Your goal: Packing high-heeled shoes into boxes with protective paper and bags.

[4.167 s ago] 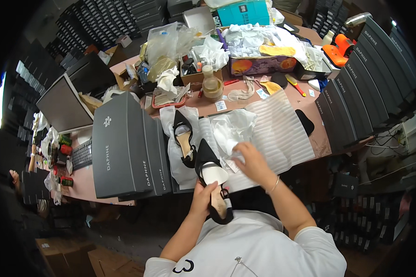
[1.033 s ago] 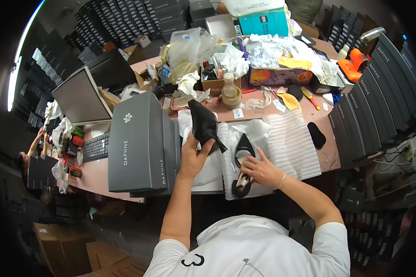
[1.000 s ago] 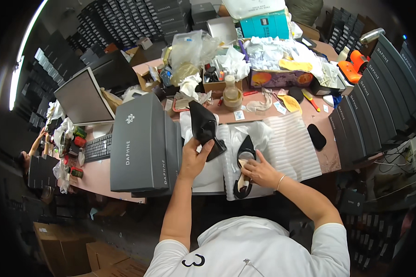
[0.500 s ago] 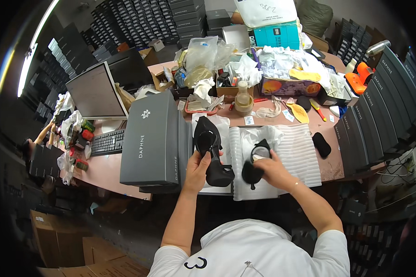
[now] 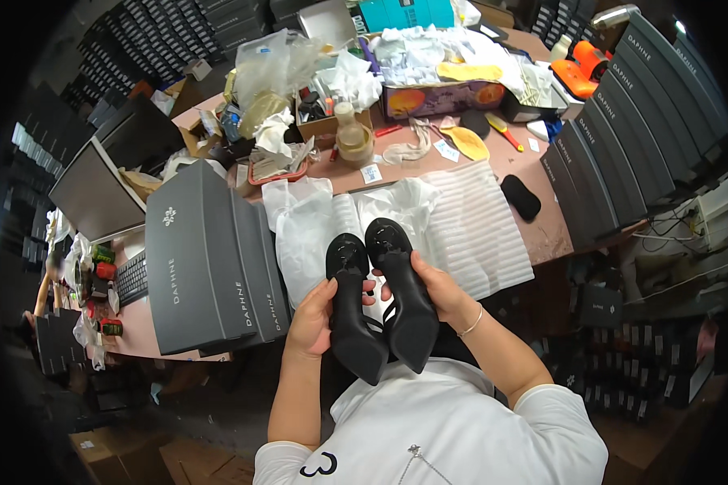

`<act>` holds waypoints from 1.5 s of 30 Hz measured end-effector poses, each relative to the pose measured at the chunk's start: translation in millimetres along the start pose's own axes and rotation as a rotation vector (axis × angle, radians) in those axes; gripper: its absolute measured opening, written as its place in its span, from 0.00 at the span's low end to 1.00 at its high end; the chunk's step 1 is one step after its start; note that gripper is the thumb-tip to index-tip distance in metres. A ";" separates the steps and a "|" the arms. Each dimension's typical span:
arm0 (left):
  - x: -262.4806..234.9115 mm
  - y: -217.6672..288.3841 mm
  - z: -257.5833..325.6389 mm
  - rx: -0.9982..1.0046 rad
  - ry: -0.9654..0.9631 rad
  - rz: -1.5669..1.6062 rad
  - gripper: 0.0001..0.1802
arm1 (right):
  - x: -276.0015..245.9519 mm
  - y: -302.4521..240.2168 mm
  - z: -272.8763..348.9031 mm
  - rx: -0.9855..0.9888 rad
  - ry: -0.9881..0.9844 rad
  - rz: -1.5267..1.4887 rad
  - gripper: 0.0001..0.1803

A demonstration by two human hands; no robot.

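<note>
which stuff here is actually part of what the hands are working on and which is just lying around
In hand:
- left hand holding a black shoe
- right hand holding the other black shoe
- white tissue paper and ribbed foam sheet just beyond them
- grey shoebox beside them

Lying about:
- tape roll
- yellow insoles
- black pad
- keyboard
- monitor

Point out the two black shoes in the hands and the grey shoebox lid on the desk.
Left black pointed shoe (image 5: 352, 311), head view, its sole.
Right black pointed shoe (image 5: 404, 303), head view, its sole.
Grey cardboard shoebox lid (image 5: 194, 259), head view, its top.
</note>
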State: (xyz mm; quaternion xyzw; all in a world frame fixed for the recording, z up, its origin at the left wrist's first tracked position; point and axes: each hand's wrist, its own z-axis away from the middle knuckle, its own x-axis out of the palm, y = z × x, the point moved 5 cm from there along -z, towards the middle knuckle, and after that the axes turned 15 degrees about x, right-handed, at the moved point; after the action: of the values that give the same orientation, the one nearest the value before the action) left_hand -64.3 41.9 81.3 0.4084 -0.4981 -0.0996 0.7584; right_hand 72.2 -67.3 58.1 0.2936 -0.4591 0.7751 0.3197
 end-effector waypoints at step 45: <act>30.8 21.9 2.0 0.062 -0.311 -0.312 0.23 | -69.6 -93.6 72.6 -0.251 0.428 0.315 0.29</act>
State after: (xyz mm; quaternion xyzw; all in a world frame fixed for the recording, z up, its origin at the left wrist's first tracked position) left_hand -56.6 37.8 118.1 0.4833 -0.5425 -0.2622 0.6351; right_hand 199.0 -113.3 84.6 0.0065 -0.5135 0.7966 0.3189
